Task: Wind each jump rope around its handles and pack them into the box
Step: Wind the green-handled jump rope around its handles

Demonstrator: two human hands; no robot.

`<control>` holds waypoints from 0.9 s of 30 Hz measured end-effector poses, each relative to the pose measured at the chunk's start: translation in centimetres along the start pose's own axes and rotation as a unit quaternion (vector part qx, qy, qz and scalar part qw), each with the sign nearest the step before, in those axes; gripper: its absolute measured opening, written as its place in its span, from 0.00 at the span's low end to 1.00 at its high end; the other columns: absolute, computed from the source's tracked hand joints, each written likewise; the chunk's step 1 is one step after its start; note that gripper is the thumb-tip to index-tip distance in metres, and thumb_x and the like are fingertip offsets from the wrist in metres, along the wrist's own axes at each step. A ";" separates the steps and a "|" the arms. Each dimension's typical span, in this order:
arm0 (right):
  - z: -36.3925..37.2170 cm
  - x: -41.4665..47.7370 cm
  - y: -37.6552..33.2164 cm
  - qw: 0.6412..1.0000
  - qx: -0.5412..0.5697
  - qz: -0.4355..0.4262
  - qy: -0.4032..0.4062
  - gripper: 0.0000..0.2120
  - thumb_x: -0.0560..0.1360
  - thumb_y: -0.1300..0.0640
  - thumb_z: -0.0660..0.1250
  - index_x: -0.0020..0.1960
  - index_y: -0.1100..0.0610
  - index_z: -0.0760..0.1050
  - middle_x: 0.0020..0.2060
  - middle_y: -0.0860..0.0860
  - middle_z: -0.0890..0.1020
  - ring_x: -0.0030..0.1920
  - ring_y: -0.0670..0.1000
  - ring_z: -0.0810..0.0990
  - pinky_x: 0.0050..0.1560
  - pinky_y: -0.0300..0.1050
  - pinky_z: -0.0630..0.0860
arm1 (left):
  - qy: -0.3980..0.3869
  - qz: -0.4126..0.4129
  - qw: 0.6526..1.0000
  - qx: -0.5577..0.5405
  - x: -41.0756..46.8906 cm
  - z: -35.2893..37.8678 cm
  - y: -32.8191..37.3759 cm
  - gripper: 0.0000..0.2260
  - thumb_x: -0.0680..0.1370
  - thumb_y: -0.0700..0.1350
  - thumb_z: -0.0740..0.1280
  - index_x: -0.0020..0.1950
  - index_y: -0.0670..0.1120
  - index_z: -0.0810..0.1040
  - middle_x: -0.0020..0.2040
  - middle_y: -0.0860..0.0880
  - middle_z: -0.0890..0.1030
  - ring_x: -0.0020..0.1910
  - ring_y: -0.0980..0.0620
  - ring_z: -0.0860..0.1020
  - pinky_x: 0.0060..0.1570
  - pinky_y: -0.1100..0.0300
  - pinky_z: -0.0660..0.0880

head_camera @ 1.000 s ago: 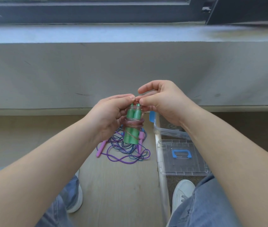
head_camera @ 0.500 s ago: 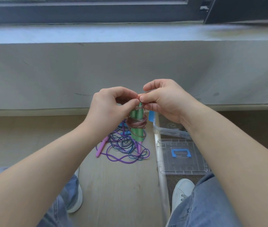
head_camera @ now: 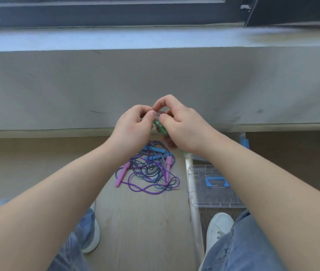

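The green handles (head_camera: 160, 127) were smooth, rounded plastic, held side by side and tilted, with only a short stretch of them showing between the two hands; a loop of thin, glossy, translucent cord (head_camera: 160, 112) arched above their top end, too blurred to trace further. The left hand (head_camera: 133, 130) was raised in front of the grey wall, its fingers curled inward and its thumb pressed toward the forefinger, pinching at the cord by the handle tops. The right hand (head_camera: 182, 127) met it from the other side, forefinger arched high over the loop and thumb tip set against the handles, the remaining fingers folded around the lower part of the bundle. Both forearms reached forward, converging above the pale wood-grain floor (head_camera: 141, 222). On that floor, below the hands, lay a loose tangle: a slick purple cord (head_camera: 151, 189) with slim, tapered pink handles (head_camera: 123, 173), mixed with a braided blue-and-white rope (head_camera: 158, 145) with matte blue handles (head_camera: 160, 152). To the right lay a clear, ribbed plastic lid (head_camera: 200, 192) with a blue latch (head_camera: 216, 181), and beyond it the rim of the clear box (head_camera: 197, 157), mostly hidden by the right forearm.
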State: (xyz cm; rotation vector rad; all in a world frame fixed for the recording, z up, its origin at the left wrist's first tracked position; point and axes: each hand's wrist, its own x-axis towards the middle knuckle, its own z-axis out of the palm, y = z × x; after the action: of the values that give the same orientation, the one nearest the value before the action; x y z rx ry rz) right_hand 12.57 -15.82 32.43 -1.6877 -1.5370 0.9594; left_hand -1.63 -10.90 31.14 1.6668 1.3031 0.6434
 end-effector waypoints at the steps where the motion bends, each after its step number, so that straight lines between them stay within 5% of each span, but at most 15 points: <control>1: -0.1 0.0 0.0 0.999 -0.043 -0.014 -0.001 0.06 0.81 0.54 0.58 0.55 0.46 0.71 0.34 0.49 0.80 0.34 0.55 0.81 0.44 0.55 0.80 | 0.000 -0.006 1.000 -0.007 0.0 0.0 0.1 0.06 0.81 0.50 0.61 0.50 0.53 0.78 0.42 0.54 0.79 0.46 0.51 0.77 0.56 0.42 0.77; 8: 0.2 0.0 0.2 0.992 -0.120 -0.022 -0.020 0.02 0.79 0.51 0.58 0.48 0.48 0.69 0.32 0.49 0.79 0.38 0.52 0.76 0.38 0.47 0.73 | 0.007 -0.012 0.998 -0.063 0.1 -0.6 0.5 0.09 0.74 0.53 0.62 0.47 0.52 0.78 0.39 0.52 0.80 0.40 0.52 0.77 0.50 0.44 0.78; 10: 0.2 -0.1 0.5 0.991 -0.129 -0.017 -0.031 0.05 0.79 0.49 0.59 0.47 0.49 0.70 0.33 0.48 0.78 0.38 0.50 0.76 0.38 0.47 0.72 | 0.004 -0.012 0.996 -0.092 -0.3 -0.6 0.2 0.04 0.77 0.47 0.64 0.47 0.51 0.78 0.37 0.52 0.79 0.37 0.53 0.77 0.44 0.50 0.77; 13: 0.6 -0.4 1.1 0.993 -0.103 -0.001 -0.052 0.07 0.80 0.44 0.60 0.53 0.45 0.73 0.38 0.48 0.82 0.39 0.48 0.81 0.44 0.49 0.78 | -0.030 -0.028 0.984 -0.172 -0.7 -0.3 -0.1 0.11 0.81 0.34 0.61 0.48 0.48 0.79 0.41 0.48 0.83 0.39 0.52 0.80 0.40 0.60 0.77; 18: 1.2 0.3 1.2 0.998 -0.059 0.003 -0.010 0.07 0.81 0.45 0.60 0.51 0.43 0.77 0.36 0.51 0.84 0.35 0.49 0.84 0.45 0.55 0.82 | 0.020 -0.056 0.962 -0.267 -0.1 0.1 0.2 0.13 0.80 0.32 0.60 0.49 0.46 0.81 0.37 0.49 0.80 0.34 0.54 0.77 0.37 0.64 0.75; 22: 2.0 0.6 0.7 0.996 -0.081 0.015 -0.013 0.13 0.80 0.42 0.61 0.42 0.47 0.75 0.36 0.51 0.84 0.36 0.50 0.85 0.44 0.54 0.82 | 0.056 -0.080 0.943 -0.317 0.4 -0.2 0.6 0.13 0.79 0.30 0.59 0.50 0.45 0.78 0.29 0.49 0.75 0.28 0.53 0.72 0.31 0.62 0.72; 27: 2.0 0.3 1.0 0.995 -0.100 0.019 -0.002 0.17 0.79 0.38 0.61 0.41 0.50 0.76 0.34 0.50 0.84 0.37 0.51 0.85 0.44 0.54 0.82 | 0.059 -0.075 0.946 -0.310 0.2 -0.1 0.3 0.11 0.79 0.31 0.61 0.50 0.47 0.76 0.35 0.46 0.74 0.32 0.51 0.72 0.35 0.58 0.71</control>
State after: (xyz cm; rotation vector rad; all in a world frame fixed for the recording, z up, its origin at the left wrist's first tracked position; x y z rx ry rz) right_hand 11.39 -15.60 30.56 -1.8602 -1.6559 0.8520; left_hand -1.51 -10.65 31.41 1.0188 1.1363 0.9541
